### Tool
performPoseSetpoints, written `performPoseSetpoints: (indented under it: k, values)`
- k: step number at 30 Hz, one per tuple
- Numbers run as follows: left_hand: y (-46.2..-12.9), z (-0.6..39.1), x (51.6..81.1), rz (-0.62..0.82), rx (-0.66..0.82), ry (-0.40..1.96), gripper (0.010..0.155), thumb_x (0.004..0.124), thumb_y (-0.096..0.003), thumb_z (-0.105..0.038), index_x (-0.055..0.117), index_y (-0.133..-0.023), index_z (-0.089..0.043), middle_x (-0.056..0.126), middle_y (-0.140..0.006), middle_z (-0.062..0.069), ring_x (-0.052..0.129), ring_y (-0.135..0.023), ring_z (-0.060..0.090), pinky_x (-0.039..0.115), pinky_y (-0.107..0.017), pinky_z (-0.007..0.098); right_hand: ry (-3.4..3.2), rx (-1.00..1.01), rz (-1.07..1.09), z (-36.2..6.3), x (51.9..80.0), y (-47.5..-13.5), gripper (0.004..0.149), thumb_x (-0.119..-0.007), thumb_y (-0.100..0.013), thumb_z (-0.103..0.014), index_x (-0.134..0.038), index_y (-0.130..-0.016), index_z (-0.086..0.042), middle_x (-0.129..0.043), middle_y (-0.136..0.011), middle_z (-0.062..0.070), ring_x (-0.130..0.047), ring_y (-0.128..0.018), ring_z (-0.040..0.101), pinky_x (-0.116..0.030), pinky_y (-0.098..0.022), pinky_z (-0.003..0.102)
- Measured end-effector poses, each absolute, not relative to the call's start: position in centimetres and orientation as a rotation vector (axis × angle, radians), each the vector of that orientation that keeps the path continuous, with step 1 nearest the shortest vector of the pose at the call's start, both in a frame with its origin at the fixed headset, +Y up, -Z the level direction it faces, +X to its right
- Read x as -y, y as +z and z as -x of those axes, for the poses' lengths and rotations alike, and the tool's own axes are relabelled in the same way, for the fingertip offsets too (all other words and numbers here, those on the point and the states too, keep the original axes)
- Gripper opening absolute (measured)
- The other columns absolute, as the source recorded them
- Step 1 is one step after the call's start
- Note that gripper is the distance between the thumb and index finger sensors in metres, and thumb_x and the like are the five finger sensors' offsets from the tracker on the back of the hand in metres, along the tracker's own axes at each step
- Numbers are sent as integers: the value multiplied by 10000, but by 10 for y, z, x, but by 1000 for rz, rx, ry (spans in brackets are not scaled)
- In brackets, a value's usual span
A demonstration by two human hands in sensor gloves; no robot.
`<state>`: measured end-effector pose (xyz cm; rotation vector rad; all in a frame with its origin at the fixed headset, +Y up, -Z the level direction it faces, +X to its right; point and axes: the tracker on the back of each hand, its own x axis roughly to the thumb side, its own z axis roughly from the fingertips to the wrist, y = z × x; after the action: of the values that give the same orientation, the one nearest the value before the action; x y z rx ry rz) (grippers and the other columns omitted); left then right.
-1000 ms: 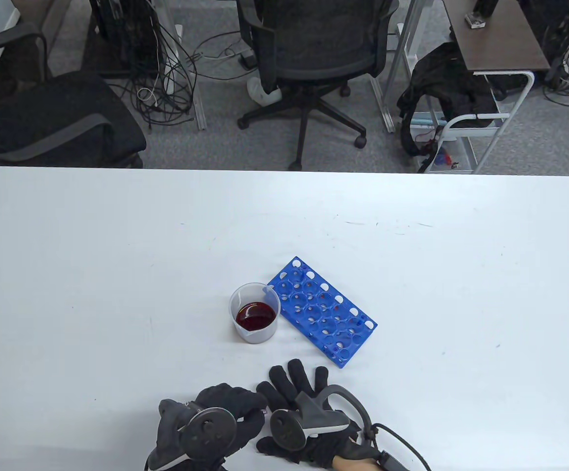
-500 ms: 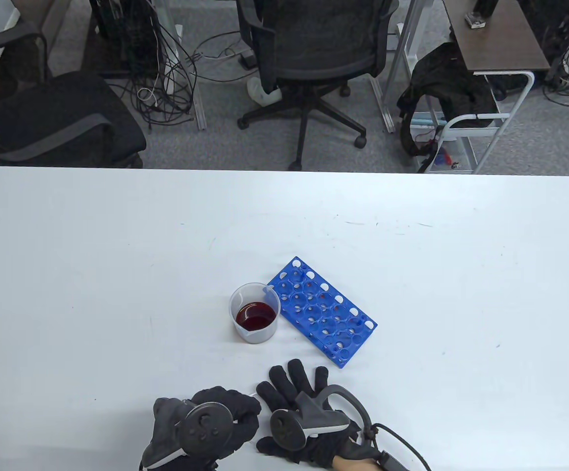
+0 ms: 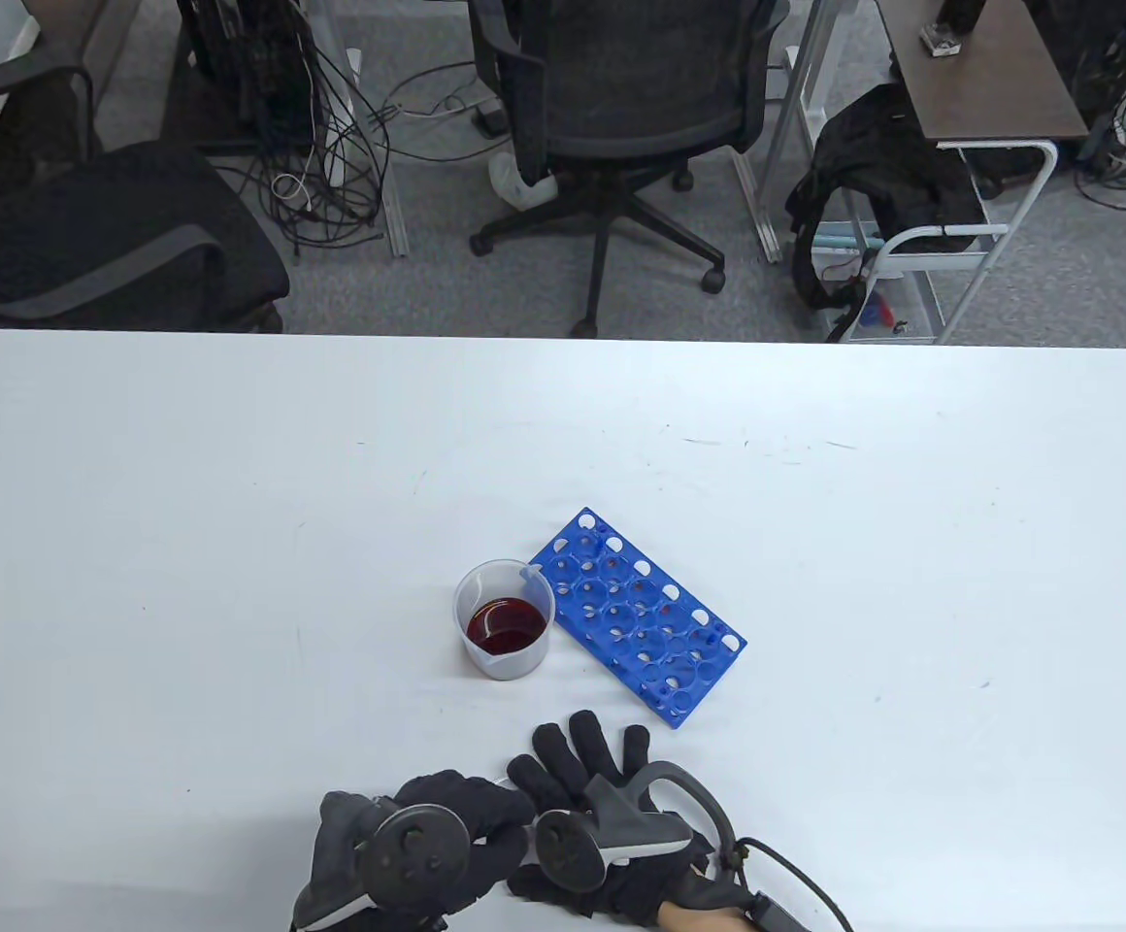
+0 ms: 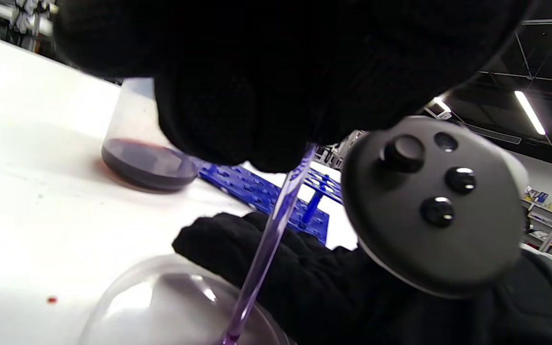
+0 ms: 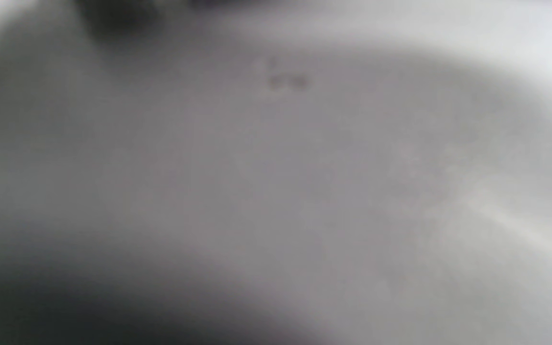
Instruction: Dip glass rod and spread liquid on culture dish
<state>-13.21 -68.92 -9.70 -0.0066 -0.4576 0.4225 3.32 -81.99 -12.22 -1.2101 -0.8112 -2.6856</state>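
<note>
My left hand (image 3: 500,815) grips a clear glass rod (image 4: 271,230); in the left wrist view the rod slants down from the fingers (image 4: 237,96) with its tip inside a clear culture dish (image 4: 161,306). The hands hide the dish and rod in the table view. My right hand (image 3: 582,752) lies flat on the table with fingers spread, touching the left hand, and it also shows in the left wrist view (image 4: 266,254) at the dish's far edge. A beaker (image 3: 504,618) of dark red liquid stands beyond the hands. The right wrist view is a grey blur.
A blue test tube rack (image 3: 637,615) lies just right of the beaker, its near corner close to my right fingertips. A small red droplet (image 4: 51,300) sits on the white table (image 3: 184,582) left of the dish. The right tracker's cable (image 3: 796,879) trails to the bottom edge.
My left hand shifted a little left, then back right against the right hand. The right hand, beaker and rack have not moved.
</note>
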Motion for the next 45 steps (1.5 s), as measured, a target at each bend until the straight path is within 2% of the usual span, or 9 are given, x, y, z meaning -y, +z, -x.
performPoseSetpoints:
  k: [6, 13, 32, 45]
  values:
    - [-93, 127, 688, -49, 446, 359, 363, 959, -411, -469, 990, -701, -252, 1081, -641, 7, 1108, -450, 256, 937, -356, 368, -2686, 811, 1210, -33, 820, -122, 982, -246, -548, -755, 279, -1018, -72, 239, -1069, 315, 175, -924, 624, -71, -558, 869]
    - [-94, 128, 686, -51, 421, 329, 358, 959, -412, -465, 993, -692, -245, 1083, -624, 16, 1106, -420, 255, 938, -335, 366, -2686, 811, 1210, -33, 820, -122, 981, -245, -548, -755, 279, -1018, -72, 240, -1069, 314, 176, -925, 623, -70, -557, 870]
    - [-94, 130, 686, 65, 463, 396, 354, 965, -407, -464, 999, -681, -243, 1086, -613, 20, 1111, -408, 255, 941, -322, 363, -2687, 816, 1211, -33, 820, -122, 983, -248, -548, -755, 280, -1018, -72, 243, -1068, 314, 179, -923, 623, -67, -556, 870]
    - [-93, 126, 690, -19, 397, 420, 367, 962, -411, -467, 992, -699, -240, 1087, -624, 19, 1118, -419, 251, 945, -321, 362, -2687, 816, 1211, -33, 820, -122, 982, -248, -548, -755, 278, -1019, -72, 242, -1069, 314, 178, -924, 623, -67, -556, 869]
